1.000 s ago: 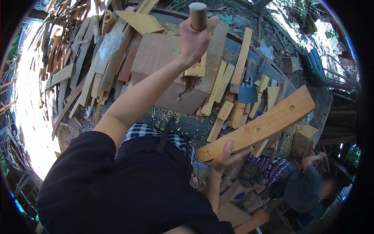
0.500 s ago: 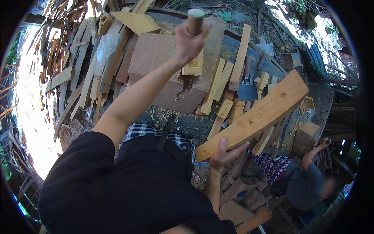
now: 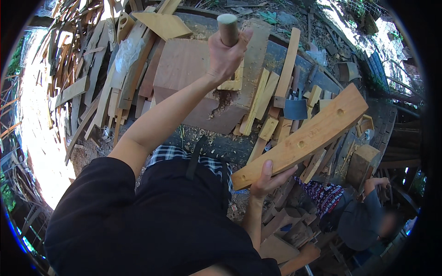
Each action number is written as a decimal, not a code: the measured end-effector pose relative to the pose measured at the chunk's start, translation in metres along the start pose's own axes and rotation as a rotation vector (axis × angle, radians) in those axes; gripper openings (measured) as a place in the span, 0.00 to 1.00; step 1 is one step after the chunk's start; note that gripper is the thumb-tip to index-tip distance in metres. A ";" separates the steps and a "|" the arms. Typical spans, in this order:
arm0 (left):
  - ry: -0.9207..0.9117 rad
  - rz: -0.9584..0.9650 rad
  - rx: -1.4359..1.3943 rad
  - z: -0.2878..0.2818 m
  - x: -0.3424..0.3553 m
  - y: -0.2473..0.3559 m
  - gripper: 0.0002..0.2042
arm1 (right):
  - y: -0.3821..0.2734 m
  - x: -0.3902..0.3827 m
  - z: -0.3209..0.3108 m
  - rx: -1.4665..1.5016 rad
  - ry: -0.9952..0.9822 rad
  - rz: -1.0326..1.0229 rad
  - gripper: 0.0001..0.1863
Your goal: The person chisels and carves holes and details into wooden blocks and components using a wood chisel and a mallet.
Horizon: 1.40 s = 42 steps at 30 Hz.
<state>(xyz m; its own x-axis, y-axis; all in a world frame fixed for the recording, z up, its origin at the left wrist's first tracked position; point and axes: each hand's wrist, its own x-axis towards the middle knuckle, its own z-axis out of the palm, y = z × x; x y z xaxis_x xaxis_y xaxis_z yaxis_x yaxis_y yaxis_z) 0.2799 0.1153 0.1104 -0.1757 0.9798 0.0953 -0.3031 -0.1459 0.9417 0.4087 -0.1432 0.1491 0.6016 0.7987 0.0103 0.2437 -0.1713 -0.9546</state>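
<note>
My left hand [image 3: 225,57] is wrapped round an upright, thick wooden handle [image 3: 228,27], whose flat round top stands above the fist. The handle's lower end is hidden by the hand. Right beneath lies a pale, chip-strewn wooden block [image 3: 233,84] on a broad reddish-brown wooden block [image 3: 179,69]. A long, heavy wooden bar [image 3: 317,135] with shallow round dents rests in my right hand [image 3: 268,182], gripped near its narrower end, thumb on top. It slants up to the right, well apart from the handle.
Right of the brown block lie wooden strips [image 3: 258,101], a dark metal blade [image 3: 295,109] and small offcuts. Scrap boards [image 3: 96,69] pile at the left, with a plastic bag [image 3: 128,55]. A co-worker [image 3: 361,221] sits at the lower right beside a wood block [image 3: 363,161].
Both my hands keep their grips, and the bar and handle have hardly moved. The co-worker's hand has come lower, toward the nearby wood block. The whole view has shifted slightly.
</note>
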 end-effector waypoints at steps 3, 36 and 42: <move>-0.109 0.079 0.217 0.005 -0.013 -0.002 0.14 | -0.001 0.003 0.005 0.011 0.004 -0.021 0.35; -0.057 0.379 0.218 0.009 -0.033 0.017 0.13 | 0.012 -0.031 -0.028 -0.124 0.016 -0.044 0.38; -0.002 0.126 0.005 0.000 -0.012 0.010 0.14 | 0.013 -0.029 -0.029 -0.158 -0.021 -0.143 0.38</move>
<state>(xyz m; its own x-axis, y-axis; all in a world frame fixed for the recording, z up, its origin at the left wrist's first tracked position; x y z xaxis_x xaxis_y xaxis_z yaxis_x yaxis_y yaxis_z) 0.2793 0.1017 0.1188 -0.2099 0.9540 0.2139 -0.2740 -0.2675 0.9238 0.4165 -0.1853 0.1452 0.5371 0.8327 0.1346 0.4428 -0.1424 -0.8852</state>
